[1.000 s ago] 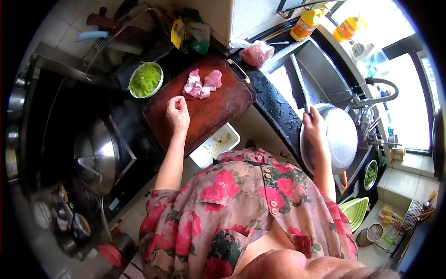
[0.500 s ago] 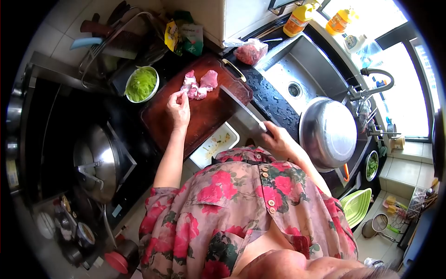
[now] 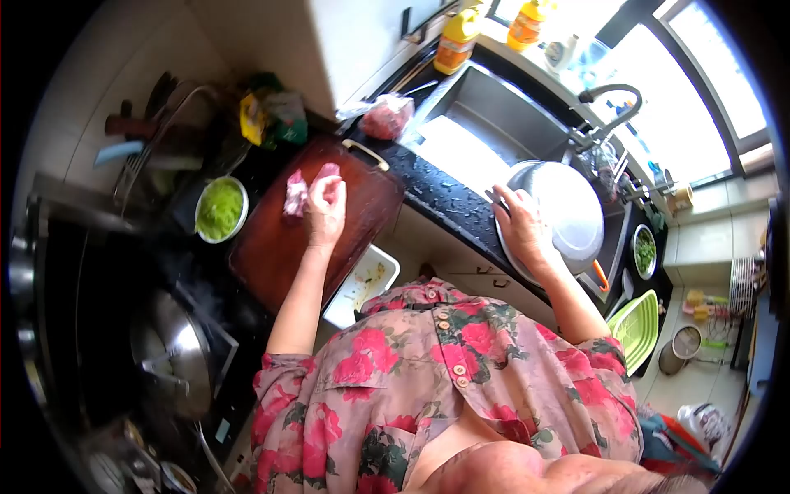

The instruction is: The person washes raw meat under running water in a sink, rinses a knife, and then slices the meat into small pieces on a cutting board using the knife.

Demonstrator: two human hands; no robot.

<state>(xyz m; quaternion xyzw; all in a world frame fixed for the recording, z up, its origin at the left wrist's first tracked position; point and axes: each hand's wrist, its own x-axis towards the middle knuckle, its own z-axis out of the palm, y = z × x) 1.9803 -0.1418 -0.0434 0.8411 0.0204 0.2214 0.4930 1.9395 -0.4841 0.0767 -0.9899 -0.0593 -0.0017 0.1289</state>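
Observation:
My left hand (image 3: 326, 212) is over the cutting board (image 3: 354, 177), thumb and fingers closed on a piece of raw meat (image 3: 329, 170). Beside those fingers, another piece of pink and white meat (image 3: 295, 196) lies on the brown board. In my right hand (image 3: 524, 226) is the handle of a kitchen knife (image 3: 461, 146). Its broad blade shines bright white over the near edge of the sink, next to an overturned metal basin (image 3: 568, 210).
A bowl of shredded green vegetable (image 3: 221, 209) stands left of the board. A white tray (image 3: 388, 265) with scraps sits below its near edge. Bagged meat (image 3: 387, 117) rests by the sink (image 3: 494, 99). On the left is the stove with a metal wok (image 3: 177, 346).
My right hand has carried the knife from the board's right edge over to the sink. My left hand has shifted onto the right-hand meat. The view has turned slightly.

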